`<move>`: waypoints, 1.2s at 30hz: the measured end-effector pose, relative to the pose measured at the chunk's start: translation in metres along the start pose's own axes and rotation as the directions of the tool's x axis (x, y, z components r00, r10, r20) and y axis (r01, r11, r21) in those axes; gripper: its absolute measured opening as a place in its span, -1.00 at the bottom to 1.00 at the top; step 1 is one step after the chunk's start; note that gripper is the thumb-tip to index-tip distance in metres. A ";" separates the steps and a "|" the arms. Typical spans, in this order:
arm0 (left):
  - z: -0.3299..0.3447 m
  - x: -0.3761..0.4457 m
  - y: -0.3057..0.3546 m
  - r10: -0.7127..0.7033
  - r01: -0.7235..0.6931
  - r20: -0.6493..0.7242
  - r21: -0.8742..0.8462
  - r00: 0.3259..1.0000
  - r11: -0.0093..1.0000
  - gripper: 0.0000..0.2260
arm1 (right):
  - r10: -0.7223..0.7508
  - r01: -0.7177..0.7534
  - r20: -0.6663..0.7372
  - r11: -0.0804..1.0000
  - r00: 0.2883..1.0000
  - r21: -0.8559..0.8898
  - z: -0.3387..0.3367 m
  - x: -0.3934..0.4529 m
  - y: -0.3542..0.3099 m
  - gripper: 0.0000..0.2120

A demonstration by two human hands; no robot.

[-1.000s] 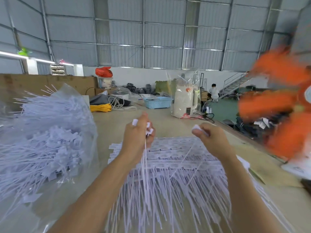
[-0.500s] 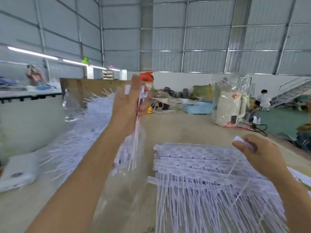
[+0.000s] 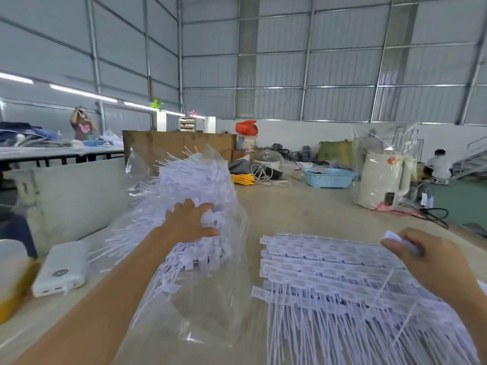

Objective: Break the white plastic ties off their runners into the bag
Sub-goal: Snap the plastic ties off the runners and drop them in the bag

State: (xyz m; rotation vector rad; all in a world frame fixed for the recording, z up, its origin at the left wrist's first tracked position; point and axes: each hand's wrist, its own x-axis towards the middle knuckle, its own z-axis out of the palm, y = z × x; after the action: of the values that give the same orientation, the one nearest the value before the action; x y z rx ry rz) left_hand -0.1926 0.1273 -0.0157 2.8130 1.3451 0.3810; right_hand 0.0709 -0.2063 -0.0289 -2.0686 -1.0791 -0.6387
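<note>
Lying nearest on the tan table point(image 3: 303, 214), the stacked runners of white ties point(image 3: 337, 280) sit right of the clear bag point(image 3: 210, 299), with a white power bank point(image 3: 62, 268) at far left. The left hand point(image 3: 191, 223) rests spread-fingered, gripping nothing, on the loose ties point(image 3: 184, 185) inside the bag's mouth, while the right hand point(image 3: 429, 262), over the stack's far right corner, pinches a white scrap point(image 3: 395, 239). Beyond stand a blue basket point(image 3: 328, 177), a wrapped white appliance point(image 3: 382, 177) and corrugated metal walls point(image 3: 316, 75).
</note>
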 end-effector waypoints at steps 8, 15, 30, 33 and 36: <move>-0.019 -0.033 0.077 0.118 -0.072 -0.300 0.162 0.947 0.984 -0.40 | 0.024 -0.028 0.048 0.996 0.999 0.090 -0.003 0.000 -0.004 -0.66; 0.048 -0.081 0.222 0.737 -0.727 -0.010 -0.167 0.676 0.665 -0.48 | 0.020 -0.031 0.065 0.986 0.998 0.163 -0.008 -0.001 -0.003 -0.67; 0.092 -0.074 0.240 0.756 -0.759 0.176 -0.066 0.630 0.648 -0.12 | -0.473 0.459 -0.496 0.874 0.728 -0.160 -0.179 0.010 -0.146 -0.75; 0.086 -0.078 0.233 0.743 -0.665 0.042 -0.415 0.668 0.621 -0.31 | -0.560 0.460 -0.262 0.812 0.786 -0.359 -0.160 0.014 -0.161 -0.69; 0.068 -0.080 0.227 0.396 -0.274 -0.198 -0.951 0.897 0.147 -0.72 | -0.319 0.347 0.140 0.894 0.937 -0.285 -0.104 0.024 -0.141 -0.76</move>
State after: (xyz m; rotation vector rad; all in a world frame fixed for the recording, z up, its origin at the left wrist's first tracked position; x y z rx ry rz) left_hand -0.0517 -0.0708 -0.0758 1.8441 0.1201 0.7367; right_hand -0.0458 -0.2180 0.1033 -2.2056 -1.4868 -0.9412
